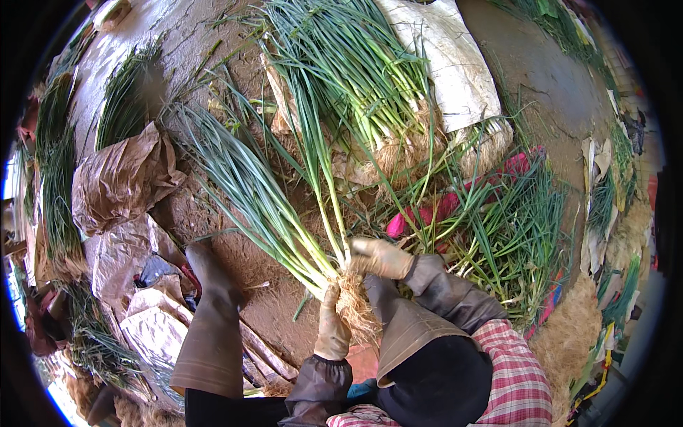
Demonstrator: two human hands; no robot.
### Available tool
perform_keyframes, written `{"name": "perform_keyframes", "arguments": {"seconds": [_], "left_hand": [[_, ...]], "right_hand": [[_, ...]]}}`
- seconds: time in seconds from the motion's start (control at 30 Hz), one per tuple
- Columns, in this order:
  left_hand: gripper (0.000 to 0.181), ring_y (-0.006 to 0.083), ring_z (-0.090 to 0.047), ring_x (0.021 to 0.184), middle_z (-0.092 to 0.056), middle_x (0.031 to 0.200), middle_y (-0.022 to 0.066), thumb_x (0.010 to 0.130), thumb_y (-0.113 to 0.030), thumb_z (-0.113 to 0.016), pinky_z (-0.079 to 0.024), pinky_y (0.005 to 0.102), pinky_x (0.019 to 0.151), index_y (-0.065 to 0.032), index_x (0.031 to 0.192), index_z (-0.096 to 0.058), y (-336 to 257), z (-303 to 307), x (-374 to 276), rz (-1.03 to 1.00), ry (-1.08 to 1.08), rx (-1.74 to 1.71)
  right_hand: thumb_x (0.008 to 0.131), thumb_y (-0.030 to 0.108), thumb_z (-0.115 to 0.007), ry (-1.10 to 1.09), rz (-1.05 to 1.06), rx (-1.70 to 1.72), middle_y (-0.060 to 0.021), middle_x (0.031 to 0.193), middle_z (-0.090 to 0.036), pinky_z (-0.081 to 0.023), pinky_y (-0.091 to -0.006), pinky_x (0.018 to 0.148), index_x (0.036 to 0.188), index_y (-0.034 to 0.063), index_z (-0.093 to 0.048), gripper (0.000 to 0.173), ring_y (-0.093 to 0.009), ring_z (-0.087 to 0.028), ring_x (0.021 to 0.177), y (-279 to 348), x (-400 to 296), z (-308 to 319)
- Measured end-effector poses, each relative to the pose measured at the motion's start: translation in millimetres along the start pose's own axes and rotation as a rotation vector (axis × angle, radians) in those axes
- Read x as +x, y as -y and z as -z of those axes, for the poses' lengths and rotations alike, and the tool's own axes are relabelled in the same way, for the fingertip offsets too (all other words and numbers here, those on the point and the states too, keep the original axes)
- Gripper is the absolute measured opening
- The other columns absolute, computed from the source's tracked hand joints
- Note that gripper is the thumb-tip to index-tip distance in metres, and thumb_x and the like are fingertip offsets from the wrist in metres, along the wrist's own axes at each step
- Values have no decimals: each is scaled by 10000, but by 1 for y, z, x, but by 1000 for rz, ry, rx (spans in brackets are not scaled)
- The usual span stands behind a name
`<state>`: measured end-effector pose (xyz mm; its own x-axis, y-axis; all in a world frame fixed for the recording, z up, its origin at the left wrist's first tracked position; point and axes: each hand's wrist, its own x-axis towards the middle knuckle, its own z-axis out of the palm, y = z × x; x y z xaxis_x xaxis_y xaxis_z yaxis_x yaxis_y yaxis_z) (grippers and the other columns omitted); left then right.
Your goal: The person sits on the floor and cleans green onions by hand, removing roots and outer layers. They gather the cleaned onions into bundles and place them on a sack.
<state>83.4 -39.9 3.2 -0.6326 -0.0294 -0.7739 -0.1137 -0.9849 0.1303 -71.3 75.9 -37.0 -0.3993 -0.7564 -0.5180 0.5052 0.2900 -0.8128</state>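
Note:
A bundle of green onions (pixel 261 213) leans away from me to the upper left, its white stem ends and hairy roots nearest my body. My gloved left hand (pixel 333 325) grips it at the base, beside the mass of pale roots (pixel 356 301). At the bundle's right edge, my gloved right hand (pixel 381 259) closes around the lower stems of a few separate onion stalks (pixel 326 203). These stalks stand more upright than the bundle, and their root ends meet its roots. The right fingertips are partly hidden.
A large pile of green onions (pixel 352 74) lies ahead beside a white sheet (pixel 445 64). Loose greens (pixel 512 235) cover pink cloth (pixel 432 213) at the right. Brown sacking (pixel 125 179) lies left. My rubber boots (pixel 213 320) stand on muddy ground (pixel 283 309).

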Motion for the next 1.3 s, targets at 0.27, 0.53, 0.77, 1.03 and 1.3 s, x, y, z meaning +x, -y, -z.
{"name": "perform_keyframes", "arguments": {"seconds": [0.27,0.53,0.77,1.03,1.3], "left_hand": [[443,58,-454,494,-504,682,-32,892,-248,-615,-427,198,430,-18,1240,-468,-32,-14,5,85,767,-582],[557,103,-523,613,-552,805,-1,866,-323,-611,-483,283,558,-123,1351,-423,-32,-22,-4,-227,611,-58],[585,142,-497,775,-519,991,64,911,-407,-559,-425,292,663,-99,1384,-406,-17,-11,3,-11,183,-268],[614,222,-446,1271,-407,1445,132,912,-346,-558,-373,367,1068,0,1389,-387,-16,-18,0,-98,177,-4],[445,215,-608,1026,-615,1175,122,889,-171,-592,-502,345,902,25,1279,-504,-18,-6,1,-79,37,97]], "right_hand": [[902,355,-572,-259,130,-944,-139,734,-616,-481,-429,650,822,72,-644,303,-332,-619,732,-32,-41,42],[954,368,-494,-496,137,-1003,-152,969,-674,-535,-381,795,1279,111,-555,419,-258,-660,872,17,38,80],[844,467,-636,-621,-430,-1439,-61,830,-706,-529,-385,609,958,96,-700,394,-218,-689,744,-1,174,119],[906,401,-603,-206,-294,-437,-46,735,-656,-503,-324,601,978,85,-669,331,-148,-598,604,24,68,31],[935,440,-545,126,-253,-265,-122,777,-684,-504,-251,566,922,11,-670,447,-140,-652,706,-3,85,-14]]}}
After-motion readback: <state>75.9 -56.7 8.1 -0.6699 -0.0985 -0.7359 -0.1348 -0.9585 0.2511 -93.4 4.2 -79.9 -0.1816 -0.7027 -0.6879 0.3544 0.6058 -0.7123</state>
